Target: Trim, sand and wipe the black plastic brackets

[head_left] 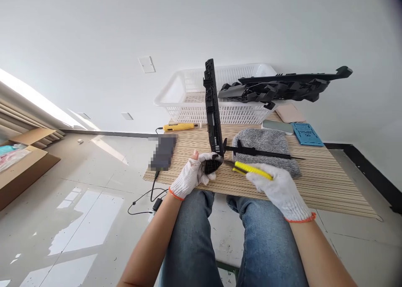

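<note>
A long black plastic part [212, 107] stands tilted upright above the front of the table. My left hand [194, 172], in a white knitted glove with an orange cuff, is closed around its lower end. In my gloved right hand [279, 186] is a yellow utility knife [253, 169], pointing left. The knife's tip comes close to the lower end of the black part; whether they touch I cannot tell. Just behind the knife, black calipers [260, 151] lie across a folded grey cloth [274, 138].
A white plastic basket [188, 107] at the back holds several black plastic parts [282, 88], some jutting out right. A yellow pen-like tool [179, 127], a dark pixelated device [163, 152], a blue packet [307, 134] and a pale green case [278, 127] lie on the table [329, 186].
</note>
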`<state>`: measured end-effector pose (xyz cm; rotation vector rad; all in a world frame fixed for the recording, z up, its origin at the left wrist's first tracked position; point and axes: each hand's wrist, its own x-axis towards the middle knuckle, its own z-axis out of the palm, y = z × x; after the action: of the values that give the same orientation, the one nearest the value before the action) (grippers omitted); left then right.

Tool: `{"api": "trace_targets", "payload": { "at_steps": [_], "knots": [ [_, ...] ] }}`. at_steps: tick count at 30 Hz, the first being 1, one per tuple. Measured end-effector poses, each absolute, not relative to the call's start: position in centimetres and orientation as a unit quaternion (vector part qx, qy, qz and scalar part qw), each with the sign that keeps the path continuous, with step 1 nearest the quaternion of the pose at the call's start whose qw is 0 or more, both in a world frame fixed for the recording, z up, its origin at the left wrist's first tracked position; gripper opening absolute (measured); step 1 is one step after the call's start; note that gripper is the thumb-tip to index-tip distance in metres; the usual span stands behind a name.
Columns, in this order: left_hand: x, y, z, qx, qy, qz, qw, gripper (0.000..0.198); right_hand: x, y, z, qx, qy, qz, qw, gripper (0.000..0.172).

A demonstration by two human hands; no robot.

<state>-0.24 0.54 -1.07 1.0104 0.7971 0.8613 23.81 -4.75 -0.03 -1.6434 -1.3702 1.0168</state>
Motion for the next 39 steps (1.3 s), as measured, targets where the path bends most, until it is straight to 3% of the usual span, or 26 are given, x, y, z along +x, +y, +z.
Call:
{"api": "trace_targets", "payload": {
  "at_steps": [7, 16, 27, 39],
  "knots": [
    [-0.4, 0.6, -1.4, 0.463, 0.372, 0.376, 0.712, 0.100, 23.7, -4.7, 0.2, -0.658, -0.501, 0.414, 0.380, 0.057],
    [-0.7, 0.2, -1.1, 0.471, 0.411, 0.365, 0.690, 0.098, 23.1, -4.3, 0.8, -0.644, -0.530, 0.445, 0.325, 0.054],
    [-1.0, -0.3, -1.0, 0.489, 0.429, 0.360, 0.669, 0.095, 23.3, -4.2, 0.1, -0.677, -0.465, 0.418, 0.388, 0.049],
    [-1.3, -0.5, -0.4, 0.466, 0.448, 0.357, 0.674, 0.096, 22.8, -4.6, 0.5, -0.635, -0.551, 0.400, 0.366, 0.045]
  ]
}}
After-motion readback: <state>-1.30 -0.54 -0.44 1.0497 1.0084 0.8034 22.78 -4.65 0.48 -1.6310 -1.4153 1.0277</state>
